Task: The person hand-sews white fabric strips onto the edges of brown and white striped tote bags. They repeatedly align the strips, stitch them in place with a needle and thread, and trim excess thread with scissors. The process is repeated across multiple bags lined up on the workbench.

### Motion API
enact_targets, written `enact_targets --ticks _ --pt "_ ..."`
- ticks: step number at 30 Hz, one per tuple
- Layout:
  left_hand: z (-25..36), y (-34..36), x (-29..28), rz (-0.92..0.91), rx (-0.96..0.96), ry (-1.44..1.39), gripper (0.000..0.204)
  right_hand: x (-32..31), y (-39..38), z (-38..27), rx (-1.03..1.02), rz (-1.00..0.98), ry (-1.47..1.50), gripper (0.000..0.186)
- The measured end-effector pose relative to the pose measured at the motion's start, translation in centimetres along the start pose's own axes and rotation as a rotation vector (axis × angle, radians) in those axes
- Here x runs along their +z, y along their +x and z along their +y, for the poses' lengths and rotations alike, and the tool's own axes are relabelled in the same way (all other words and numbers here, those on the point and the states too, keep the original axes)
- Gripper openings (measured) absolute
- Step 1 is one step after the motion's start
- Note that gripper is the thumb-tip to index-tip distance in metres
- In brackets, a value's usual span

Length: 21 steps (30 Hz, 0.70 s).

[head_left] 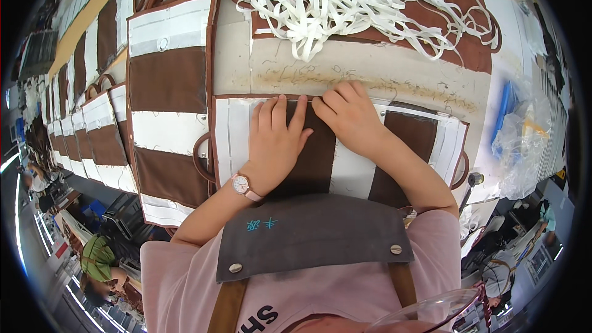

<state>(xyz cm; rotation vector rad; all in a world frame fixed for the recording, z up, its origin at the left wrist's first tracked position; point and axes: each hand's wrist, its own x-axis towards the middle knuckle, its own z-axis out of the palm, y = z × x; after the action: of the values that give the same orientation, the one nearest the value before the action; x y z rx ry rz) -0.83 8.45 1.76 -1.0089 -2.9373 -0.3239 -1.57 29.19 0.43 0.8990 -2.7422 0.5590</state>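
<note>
A brown and white striped bag [319, 163] with reddish-brown trim and side handles lies flat in front of me. My left hand [275, 135] rests on its far part, palm down, fingers stretched toward the trimmed far edge. Just to the right, my right hand [350, 117] is curled over that same edge, its fingers bent and its index finger and thumb close to the left hand's fingertips. Whatever the right fingers pinch is hidden under them.
A tangled heap of white flat tape [345, 3] lies on brown pieces [459, 46] at the back. More striped bags [169, 80] lie on the left, some overlapping. Clear plastic bags [524, 139] and a blue object [504, 111] are at the right. Loose threads litter the table [277, 61].
</note>
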Motion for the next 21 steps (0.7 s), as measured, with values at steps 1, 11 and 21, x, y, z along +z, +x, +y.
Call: enact_targets --ticks 1,11,21 --pt "-0.5 -0.1 -0.2 0.003 0.0 -0.004 0.067 0.1 -0.1 -0.1 0.005 0.004 0.002 0.029" --pt "1.2 0.0 -0.2 -0.101 0.097 -0.188 0.076 0.7 0.1 -0.3 0.193 0.023 0.049 0.025" --pt "2.2 0.8 0.4 -0.076 0.105 -0.075 0.072 -0.5 -0.6 1.0 0.343 0.031 0.285 0.016"
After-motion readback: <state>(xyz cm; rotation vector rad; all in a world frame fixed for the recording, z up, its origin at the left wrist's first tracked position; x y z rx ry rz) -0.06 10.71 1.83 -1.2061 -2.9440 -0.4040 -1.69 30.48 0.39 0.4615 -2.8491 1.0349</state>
